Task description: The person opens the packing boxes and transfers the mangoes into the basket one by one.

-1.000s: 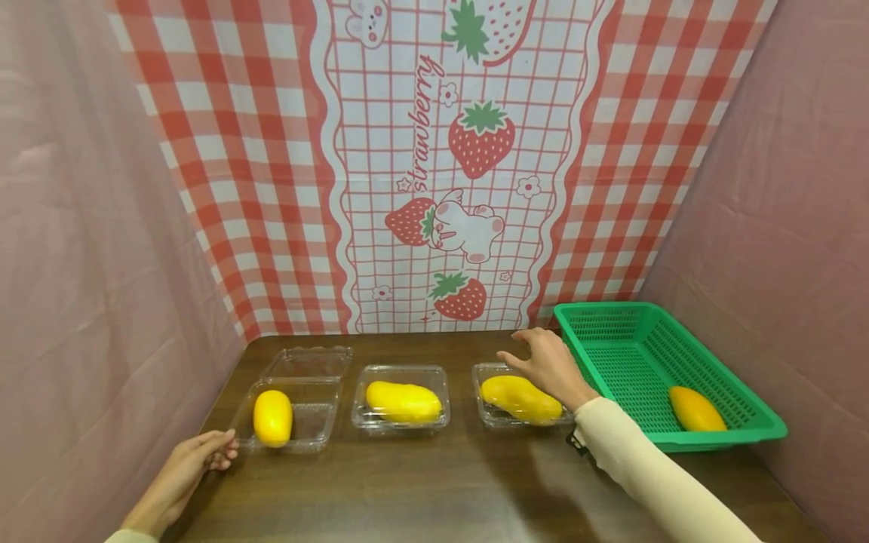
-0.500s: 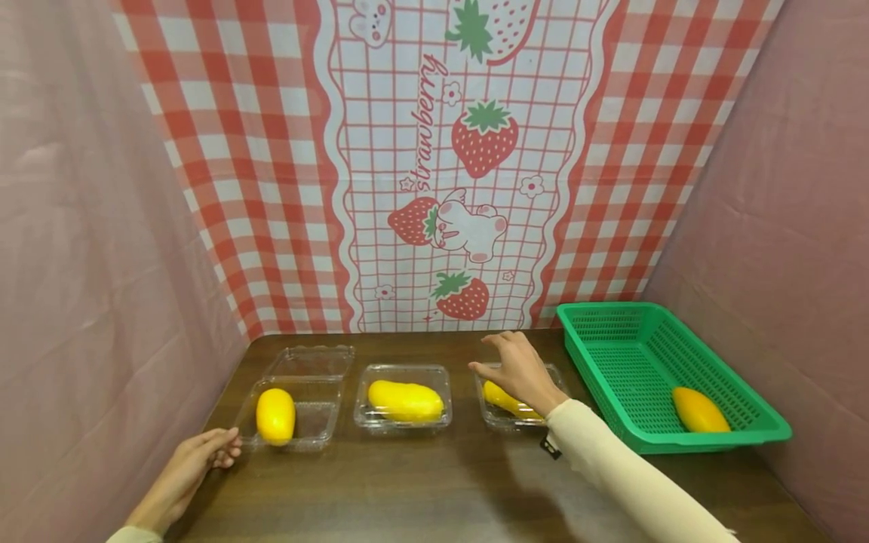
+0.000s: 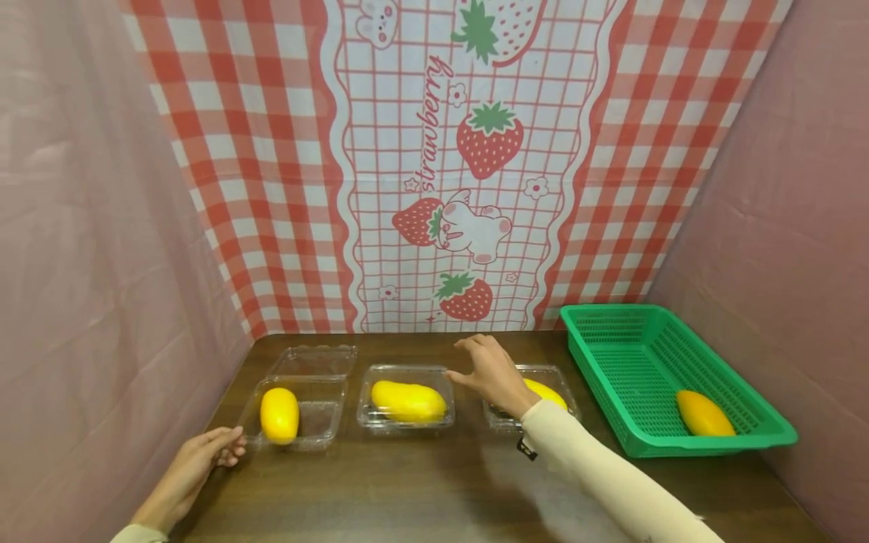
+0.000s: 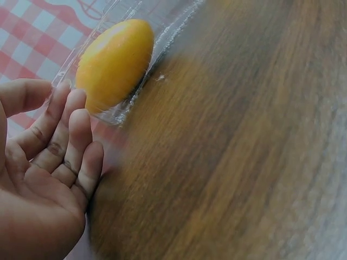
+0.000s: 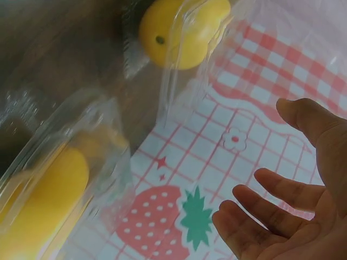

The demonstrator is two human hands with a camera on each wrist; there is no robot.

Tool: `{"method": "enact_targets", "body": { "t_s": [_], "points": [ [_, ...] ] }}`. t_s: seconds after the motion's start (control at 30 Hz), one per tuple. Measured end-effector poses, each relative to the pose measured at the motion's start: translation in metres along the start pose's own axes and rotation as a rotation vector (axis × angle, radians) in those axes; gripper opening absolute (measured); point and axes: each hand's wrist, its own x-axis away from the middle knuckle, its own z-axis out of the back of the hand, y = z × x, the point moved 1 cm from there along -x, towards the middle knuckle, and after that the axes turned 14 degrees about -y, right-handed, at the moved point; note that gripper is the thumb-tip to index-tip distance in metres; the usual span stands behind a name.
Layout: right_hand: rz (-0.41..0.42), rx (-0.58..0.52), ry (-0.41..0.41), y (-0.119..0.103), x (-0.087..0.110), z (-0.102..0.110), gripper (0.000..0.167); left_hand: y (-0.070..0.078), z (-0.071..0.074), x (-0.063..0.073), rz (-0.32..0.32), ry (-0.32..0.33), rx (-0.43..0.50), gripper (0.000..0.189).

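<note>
At the left, an open clear plastic clamshell box (image 3: 319,422) holds a yellow mango (image 3: 280,416), its lid (image 3: 315,362) folded back. My left hand (image 3: 197,467) pinches the near left rim of this box between thumb and index finger, as the left wrist view also shows. My right hand (image 3: 494,375) is in the air with fingers spread and holds nothing. Behind it is the right clamshell box (image 3: 566,415), lid down, its mango (image 3: 546,392) partly hidden by the hand. The middle clamshell box (image 3: 406,431), lid down, contains another mango (image 3: 407,401).
A green plastic basket (image 3: 611,377) with one mango (image 3: 704,413) in it stands at the right. The brown wooden table (image 3: 366,490) meets a checked strawberry cloth (image 3: 462,249) at the back. Pink cloth walls close both sides.
My right hand has moved left from beside the basket, across the right box. My left hand stays at the open box's rim. The whole view has shifted slightly.
</note>
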Motion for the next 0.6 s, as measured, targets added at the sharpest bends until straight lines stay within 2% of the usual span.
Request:
{"method": "enact_targets", "body": {
  "t_s": [0.43, 0.6],
  "points": [
    [0.067, -0.036, -0.051, -0.031, -0.016, -0.014, 0.057, -0.001, -0.001, 0.001, 0.007, 0.014, 0.001, 0.038],
    [0.117, -0.041, -0.074, -0.041, -0.019, -0.022, 0.057, 0.000, -0.003, 0.001, -0.003, 0.022, 0.002, 0.038]
  ]
}}
